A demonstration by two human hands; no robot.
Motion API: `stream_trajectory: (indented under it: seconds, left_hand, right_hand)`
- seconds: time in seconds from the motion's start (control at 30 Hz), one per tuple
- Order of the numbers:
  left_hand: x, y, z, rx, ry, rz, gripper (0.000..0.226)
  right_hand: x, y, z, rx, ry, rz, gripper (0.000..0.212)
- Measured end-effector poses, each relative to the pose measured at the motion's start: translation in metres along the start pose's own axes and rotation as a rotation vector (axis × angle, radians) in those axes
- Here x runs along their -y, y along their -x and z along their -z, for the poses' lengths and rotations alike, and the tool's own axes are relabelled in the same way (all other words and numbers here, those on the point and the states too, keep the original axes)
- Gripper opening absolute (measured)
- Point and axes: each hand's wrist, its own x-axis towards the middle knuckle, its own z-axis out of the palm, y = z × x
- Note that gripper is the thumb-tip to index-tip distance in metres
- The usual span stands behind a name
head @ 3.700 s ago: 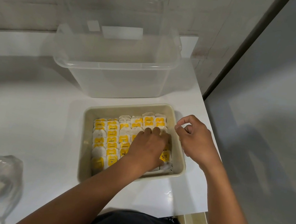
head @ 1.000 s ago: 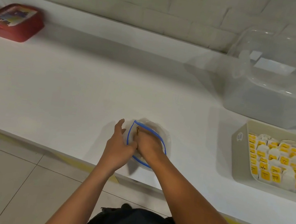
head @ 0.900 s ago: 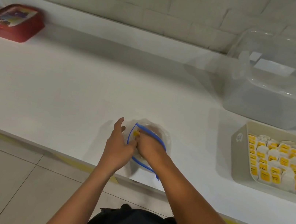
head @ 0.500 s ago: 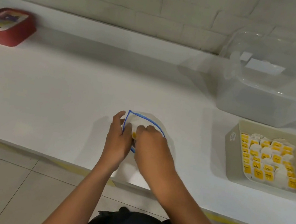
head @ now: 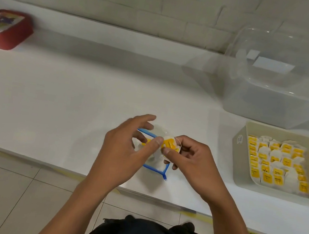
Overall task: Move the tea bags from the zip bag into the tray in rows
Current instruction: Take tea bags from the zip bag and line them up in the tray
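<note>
A red lidded box (head: 6, 29) sits cut off at the far left of the white surface (head: 51, 101). Your left hand (head: 124, 152) hides much of the clear blue-rimmed zip bag (head: 154, 166); its thumb and your right hand (head: 193, 162) pinch a yellow-tagged tea bag (head: 169, 144) above it. The beige plastic tray (head: 240, 165) of rowed bags lies right, blurred.

A white countertop (head: 61, 103) carries 4 things. The zip bag (head: 154, 165) with its blue seal lies near the front edge. Well right of the bag sits the beige tray (head: 239, 149); behind the tray, a clear plastic bin (head: 271, 106). Far left of the bag, a red box (head: 6, 30).
</note>
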Motion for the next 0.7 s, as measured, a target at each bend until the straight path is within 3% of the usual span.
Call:
stream_trajectory:
  seconds: [0.13, 0.4, 0.7]
  left_hand:
    - [-0.007, -0.005, -0.013, 0.190, 0.124, 0.082, 0.022]
    - [-0.033, -0.012, -0.055, 0.180, 0.366, 0.179, 0.004]
    - [-0.069, -0.025, -0.113, 0.116, 0.387, 0.186, 0.002]
  right_hand:
    - [0.005, 0.003, 0.015, 0.035, 0.003, 0.063, 0.015]
    - [0.006, 0.010, 0.069, -0.055, -0.101, 0.092, 0.032]
    - [-0.002, 0.023, 0.170, -0.205, 0.110, 0.112, 0.007]
